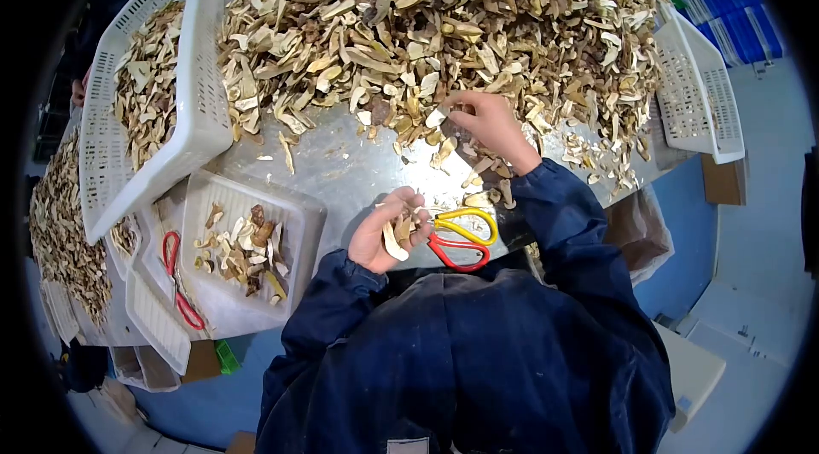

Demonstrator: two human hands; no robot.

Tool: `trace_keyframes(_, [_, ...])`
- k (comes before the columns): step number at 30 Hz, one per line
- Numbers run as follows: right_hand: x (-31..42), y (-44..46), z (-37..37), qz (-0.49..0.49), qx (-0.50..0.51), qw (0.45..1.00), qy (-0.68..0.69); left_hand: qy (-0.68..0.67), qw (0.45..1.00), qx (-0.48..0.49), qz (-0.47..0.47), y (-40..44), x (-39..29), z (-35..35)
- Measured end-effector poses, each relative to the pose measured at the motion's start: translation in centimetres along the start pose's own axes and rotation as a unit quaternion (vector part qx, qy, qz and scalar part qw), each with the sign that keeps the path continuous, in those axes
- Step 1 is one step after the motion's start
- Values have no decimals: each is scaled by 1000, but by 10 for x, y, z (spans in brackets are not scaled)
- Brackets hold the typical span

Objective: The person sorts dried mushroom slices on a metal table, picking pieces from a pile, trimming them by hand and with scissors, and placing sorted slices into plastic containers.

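Note:
A large heap of dried mushroom slices (409, 36) covers the far side of the metal table (333, 155). At the near edge of the heap, my right hand (493, 128) pinches a pale mushroom slice (437, 117) between thumb and fingers. My left hand (371, 236), palm up near my body, is curled around several mushroom slices (394, 241). Right beside its fingertips lie scissors with one yellow and one red handle (467, 212). Their blades are mostly hidden by the left hand, and I cannot tell whether the fingers touch them.
On the left, a clear plastic tray (309, 224) holds several mushroom pieces, with red-handled scissors (173, 270) beside it. A white basket (205, 53) full of slices stands behind. Another white basket (725, 104) is at the right edge, near blue crates (734, 19).

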State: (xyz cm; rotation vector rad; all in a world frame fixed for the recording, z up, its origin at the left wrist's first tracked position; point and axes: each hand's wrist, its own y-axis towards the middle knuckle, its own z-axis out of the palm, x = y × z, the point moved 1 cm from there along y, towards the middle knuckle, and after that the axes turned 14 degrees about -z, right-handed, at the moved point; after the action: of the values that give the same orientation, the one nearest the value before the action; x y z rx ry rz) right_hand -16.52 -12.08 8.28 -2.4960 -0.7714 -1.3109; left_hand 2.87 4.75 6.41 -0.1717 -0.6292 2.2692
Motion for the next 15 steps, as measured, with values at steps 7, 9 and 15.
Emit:
trace_keyframes(7, [4,-1,20,-195,3,942,-274,58,998,21,-18,1,-10,-13])
trace_keyframes(9, [20,-15,23,-196,1,936,-292,116,993,-14,9,4,-13,-4])
trace_keyframes(15, [77,-60,34,-283,20,928,-241,239,964,-102,58,15,-16,21])
